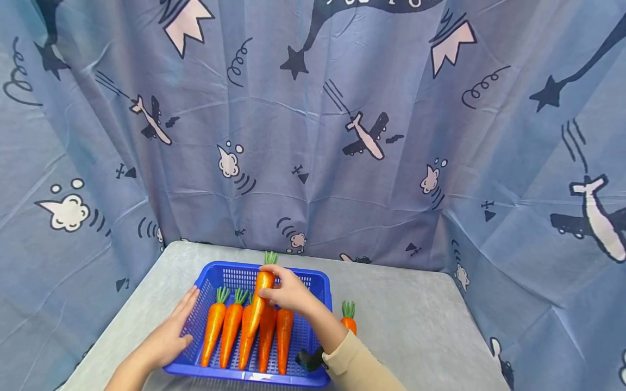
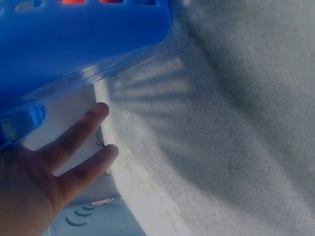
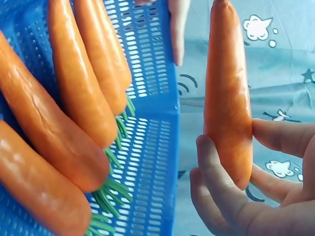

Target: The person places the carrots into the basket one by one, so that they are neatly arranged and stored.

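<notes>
My right hand (image 1: 286, 293) pinches a carrot (image 1: 264, 281) by its thick upper end, green stalks pointing up, over the blue plastic basket (image 1: 195, 355). In the right wrist view, thumb and fingers press on both sides of this carrot (image 3: 229, 88), which is raised off the others. Several carrots (image 1: 213, 332) lie side by side in the basket, tips toward me. At the basket's left wall is my left hand (image 1: 168, 336), its fingers extended along the side. The left wrist view has the left hand (image 2: 44, 177) with fingers spread by the blue wall (image 2: 83, 44).
Another carrot (image 1: 349, 324) lies on the grey table (image 1: 411, 326) right of the basket, partly hidden by my right forearm. A black device (image 1: 309, 359) is strapped at the right wrist. Blue patterned curtain (image 1: 313, 136) encloses the table at the back and sides.
</notes>
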### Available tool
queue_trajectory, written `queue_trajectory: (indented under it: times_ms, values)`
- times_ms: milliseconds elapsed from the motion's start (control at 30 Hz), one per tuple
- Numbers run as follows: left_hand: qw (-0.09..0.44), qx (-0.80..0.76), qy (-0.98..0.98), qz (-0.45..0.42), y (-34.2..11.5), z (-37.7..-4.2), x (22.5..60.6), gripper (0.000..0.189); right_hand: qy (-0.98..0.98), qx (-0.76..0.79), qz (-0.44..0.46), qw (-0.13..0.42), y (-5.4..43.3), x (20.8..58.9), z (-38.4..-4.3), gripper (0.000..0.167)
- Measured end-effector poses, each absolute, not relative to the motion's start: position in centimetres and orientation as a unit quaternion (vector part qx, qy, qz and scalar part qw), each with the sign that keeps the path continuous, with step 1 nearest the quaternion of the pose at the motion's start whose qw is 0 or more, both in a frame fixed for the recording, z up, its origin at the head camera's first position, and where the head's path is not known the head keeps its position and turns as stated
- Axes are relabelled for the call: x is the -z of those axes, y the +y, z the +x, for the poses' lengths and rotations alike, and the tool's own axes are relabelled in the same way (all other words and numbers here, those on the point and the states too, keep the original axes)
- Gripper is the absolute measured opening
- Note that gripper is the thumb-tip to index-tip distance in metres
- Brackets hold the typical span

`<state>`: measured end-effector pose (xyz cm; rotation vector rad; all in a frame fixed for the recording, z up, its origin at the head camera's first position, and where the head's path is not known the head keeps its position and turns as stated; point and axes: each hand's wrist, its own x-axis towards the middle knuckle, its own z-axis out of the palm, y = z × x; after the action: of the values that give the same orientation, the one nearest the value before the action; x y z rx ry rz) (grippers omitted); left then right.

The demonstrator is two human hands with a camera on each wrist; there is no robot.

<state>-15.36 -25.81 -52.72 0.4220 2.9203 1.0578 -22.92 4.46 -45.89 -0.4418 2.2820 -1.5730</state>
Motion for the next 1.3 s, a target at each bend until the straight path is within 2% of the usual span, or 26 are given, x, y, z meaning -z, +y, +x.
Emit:
queue_trajectory:
  times_ms: [600,1133,1300]
  values:
    - [0.004,-0.334,0.933,0.133,-26.0,-15.3,52.8,0.095,0.861,0.450,-0.155,0.177,-0.3,48.0,-22.7,0.058]
    - [0.012,-0.336,0.933,0.131,-25.8,-15.4,52.7,0.095,0.907,0.337,-0.170,0.187,-1.4,49.5,-22.6,0.060]
    - [0.014,-0.342,0.931,0.130,-25.8,-15.4,52.6,0.095,0.916,0.313,-0.188,0.169,-1.5,49.6,-22.6,0.060]
